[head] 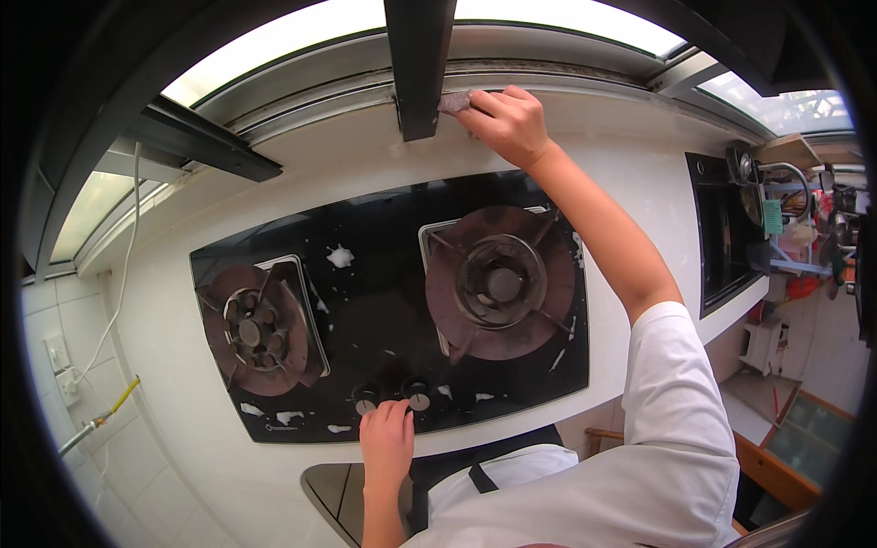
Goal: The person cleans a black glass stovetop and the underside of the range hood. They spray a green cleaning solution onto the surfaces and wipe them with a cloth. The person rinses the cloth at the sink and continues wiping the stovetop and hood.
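Note:
My right hand is stretched far forward and grips a greyish-purple scouring pad against the lower end of a dark upright post by the window. Below that arm lies a black glass gas hob with two burners, each ringed by a brown metal pan support. White foam is spattered over the glass in patches. My left hand rests at the hob's front edge by two round control knobs; its fingers are bent, and whether they grip a knob is not plain.
A white counter surrounds the hob. To the right are a black sink and a rack of utensils. A second dark post slants at the left, near a hanging white cable and a yellow-ended hose.

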{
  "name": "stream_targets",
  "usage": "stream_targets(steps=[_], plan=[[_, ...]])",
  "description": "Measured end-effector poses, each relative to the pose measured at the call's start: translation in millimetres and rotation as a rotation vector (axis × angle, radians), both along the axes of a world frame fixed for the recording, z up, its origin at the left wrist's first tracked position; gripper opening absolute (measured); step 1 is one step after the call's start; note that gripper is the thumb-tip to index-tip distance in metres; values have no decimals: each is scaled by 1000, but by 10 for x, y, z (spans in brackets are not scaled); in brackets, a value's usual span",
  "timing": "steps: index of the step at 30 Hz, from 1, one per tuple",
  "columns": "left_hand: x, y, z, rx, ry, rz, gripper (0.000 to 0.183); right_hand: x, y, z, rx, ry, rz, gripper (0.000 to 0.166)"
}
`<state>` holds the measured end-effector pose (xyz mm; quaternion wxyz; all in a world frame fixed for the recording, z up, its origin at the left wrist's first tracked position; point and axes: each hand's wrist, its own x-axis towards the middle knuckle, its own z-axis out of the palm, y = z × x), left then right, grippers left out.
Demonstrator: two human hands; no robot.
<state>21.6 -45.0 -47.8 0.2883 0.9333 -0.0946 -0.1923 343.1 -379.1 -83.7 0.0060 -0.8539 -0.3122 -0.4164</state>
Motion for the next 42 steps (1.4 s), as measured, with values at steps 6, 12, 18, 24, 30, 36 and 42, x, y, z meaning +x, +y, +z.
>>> stream_targets(steps=[6,12,18,24,30,36,42], plan=[[13,21,12,13,-27,6,18,-89,-213,-192,-60,136,1,12],[21,5,-36,20,-15,-6,17,75,-44,113,-56,-6,74,8],[64,-39,-22,7,-29,-8,17,-108,-164,-74,2,65,24,12],[114,-37,-13,6,-18,-5,16,-28,-231,-48,-69,115,34,17],[121,70,29,13,-34,13,18,-295,-2,185,-6,85,205,13],[128,255,39,-2,-64,41,19,-140,989,321,-155,88,294,8],[69,575,74,3,-43,80,20,216,1840,254,-214,87,153,26]])
